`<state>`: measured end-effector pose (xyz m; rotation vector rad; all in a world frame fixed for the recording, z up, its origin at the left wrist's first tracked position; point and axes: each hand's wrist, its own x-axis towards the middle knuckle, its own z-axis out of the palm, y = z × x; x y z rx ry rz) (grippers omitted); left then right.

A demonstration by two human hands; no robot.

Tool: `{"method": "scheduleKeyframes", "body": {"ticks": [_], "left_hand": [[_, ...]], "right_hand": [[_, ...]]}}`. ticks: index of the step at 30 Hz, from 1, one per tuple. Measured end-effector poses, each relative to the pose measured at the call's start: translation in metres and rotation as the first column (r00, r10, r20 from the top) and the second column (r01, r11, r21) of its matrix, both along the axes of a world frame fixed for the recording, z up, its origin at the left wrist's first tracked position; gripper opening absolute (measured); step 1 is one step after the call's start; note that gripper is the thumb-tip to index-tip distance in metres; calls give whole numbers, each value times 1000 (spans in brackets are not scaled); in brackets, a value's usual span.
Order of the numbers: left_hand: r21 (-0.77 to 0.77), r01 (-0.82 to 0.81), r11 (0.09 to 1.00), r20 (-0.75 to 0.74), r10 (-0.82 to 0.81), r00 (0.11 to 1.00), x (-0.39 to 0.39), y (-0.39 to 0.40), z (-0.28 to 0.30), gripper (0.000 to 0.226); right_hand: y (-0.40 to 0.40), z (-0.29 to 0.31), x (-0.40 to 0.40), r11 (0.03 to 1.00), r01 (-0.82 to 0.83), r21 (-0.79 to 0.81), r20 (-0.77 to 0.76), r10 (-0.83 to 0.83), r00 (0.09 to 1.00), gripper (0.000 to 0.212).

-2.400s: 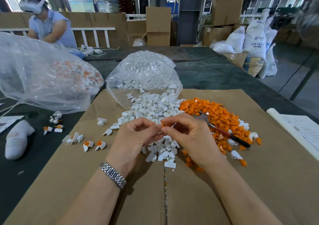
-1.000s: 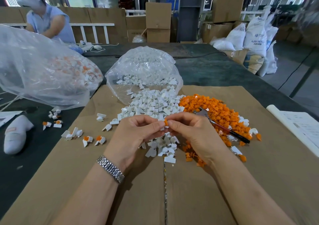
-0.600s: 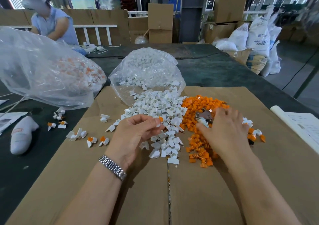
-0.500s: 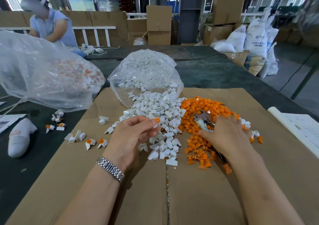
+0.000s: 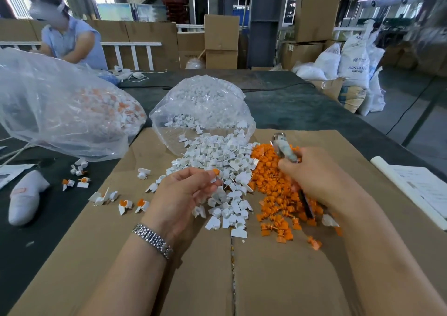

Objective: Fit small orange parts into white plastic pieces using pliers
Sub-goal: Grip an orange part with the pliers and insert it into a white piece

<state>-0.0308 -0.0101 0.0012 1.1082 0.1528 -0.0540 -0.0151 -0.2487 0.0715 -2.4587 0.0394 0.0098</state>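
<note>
My left hand (image 5: pixel 183 194) pinches a white plastic piece with an orange part (image 5: pixel 216 172) showing at my fingertips, above the heap of white pieces (image 5: pixel 217 160). My right hand (image 5: pixel 316 177) grips the pliers (image 5: pixel 284 147) by their handles, lifted over the pile of orange parts (image 5: pixel 271 189), jaws pointing away from me. The jaws look blurred, so I cannot tell if they are apart. Both piles lie on a brown cardboard sheet (image 5: pixel 169 279).
A clear bag of white pieces (image 5: pixel 203 102) lies behind the heap. A larger bag of fitted pieces (image 5: pixel 60 112) is at left. Several fitted pieces (image 5: pixel 125 204) are scattered on the left. A white glove (image 5: pixel 24 197), papers (image 5: pixel 420 189), and another person (image 5: pixel 67 37) at the far left.
My right hand left the piece, reached into the orange pile, closed on the pliers and raised them. My left hand kept the white piece with the orange part.
</note>
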Motion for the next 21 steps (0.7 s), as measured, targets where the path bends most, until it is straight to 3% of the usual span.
{"method": "scheduleKeyframes", "body": {"ticks": [2,6,11,14,18,21], "left_hand": [[-50,-2,999,2,2,1000,1,2,0,16],[-126,4,992,24,-1,1000,1,5,1,17],[-162,1,987,43,6,999,0,6,-1,25],[-124,2,992,46,4,999,2,6,0,13],[-62,-15,998,29,17,999,1,7,1,24],[-16,-25,1000,21,26,999,0,5,2,18]], "right_hand": [[7,8,-9,989,-118,94,-82,126,989,9],[34,7,-22,919,-236,315,-336,340,878,9],[57,-4,-27,920,-325,218,-341,384,858,15],[61,-7,-28,916,-338,215,-336,395,855,19],[61,-12,-27,916,-355,188,-318,399,860,19],[60,-14,-28,911,-387,143,-301,412,860,23]]}}
